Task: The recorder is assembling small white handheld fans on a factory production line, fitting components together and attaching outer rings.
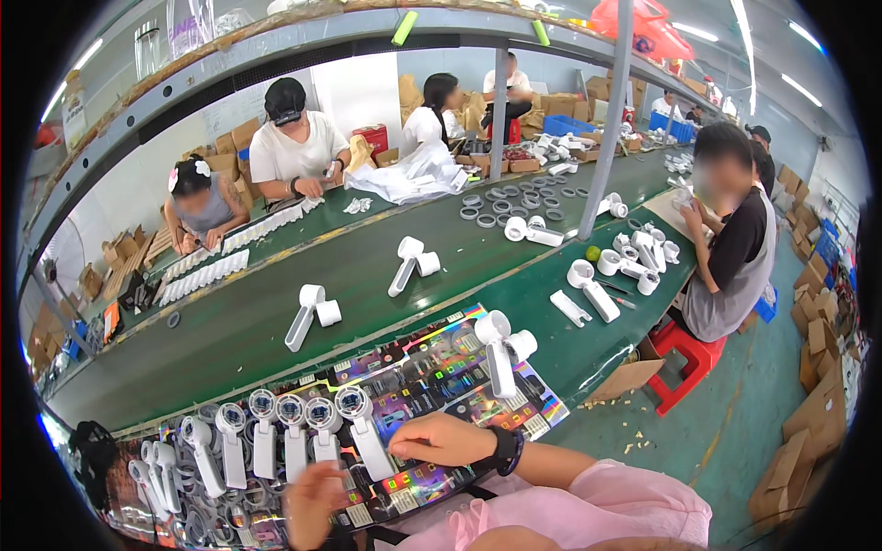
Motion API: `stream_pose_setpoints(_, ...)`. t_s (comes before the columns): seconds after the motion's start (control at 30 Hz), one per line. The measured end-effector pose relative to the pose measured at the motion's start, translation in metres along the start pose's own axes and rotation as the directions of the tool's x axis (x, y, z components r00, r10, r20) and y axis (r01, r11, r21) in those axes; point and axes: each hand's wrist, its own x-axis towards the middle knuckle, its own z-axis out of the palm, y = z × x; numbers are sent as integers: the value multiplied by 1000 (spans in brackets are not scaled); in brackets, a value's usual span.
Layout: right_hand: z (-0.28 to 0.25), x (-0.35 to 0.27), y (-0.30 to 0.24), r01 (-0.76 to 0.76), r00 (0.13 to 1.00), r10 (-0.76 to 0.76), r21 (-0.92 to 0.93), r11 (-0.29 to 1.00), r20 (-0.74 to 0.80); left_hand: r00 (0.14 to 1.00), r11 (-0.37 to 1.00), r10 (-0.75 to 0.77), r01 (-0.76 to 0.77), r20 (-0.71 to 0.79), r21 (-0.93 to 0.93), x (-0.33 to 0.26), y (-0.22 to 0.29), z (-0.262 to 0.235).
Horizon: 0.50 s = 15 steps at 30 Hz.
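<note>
A row of white handheld fans (292, 430) lies on a bench covered with colourful printed sheets (441, 376). Several round heads face up with their inner parts bare. My right hand (446, 439), with a dark band at its wrist, is curled beside the handle of the rightmost fan (367, 436); whether it grips that handle is hidden. Somewhat blurred, my left hand (317, 498) hovers at the near edge below the row, fingers loosely apart and nothing seen in them. Another white fan body (502, 356) with two round parts lies farther right on the sheets.
Beyond the bench runs a green conveyor belt (248, 312) bearing white fan bodies (314, 312) and grey rings (524, 197). Co-workers sit across it and at right, near a red stool (684, 363). A metal post (608, 119) and overhead shelf (322, 41) frame the belt. Cardboard boxes (813, 404) line the right.
</note>
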Motion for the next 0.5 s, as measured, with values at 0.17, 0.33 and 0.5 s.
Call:
stream_pose_setpoints(0.17, 21, 13, -28, 182, 976, -171, 80, 980, -132, 822, 999, -31, 38, 569, 0, 35, -48, 78)
stream_pose_setpoints(0.33, 30, 3, -40, 235, 947, -213, 64, 970, -240, 767, 997, 5, -50, 642, 52, 35, -40, 116)
stream_pose_setpoints(0.5, 28, -13, -41, 315, 798, -493, -458, 831, -346, 797, 959, 212, -280, 566, 35, 23, -51, 136)
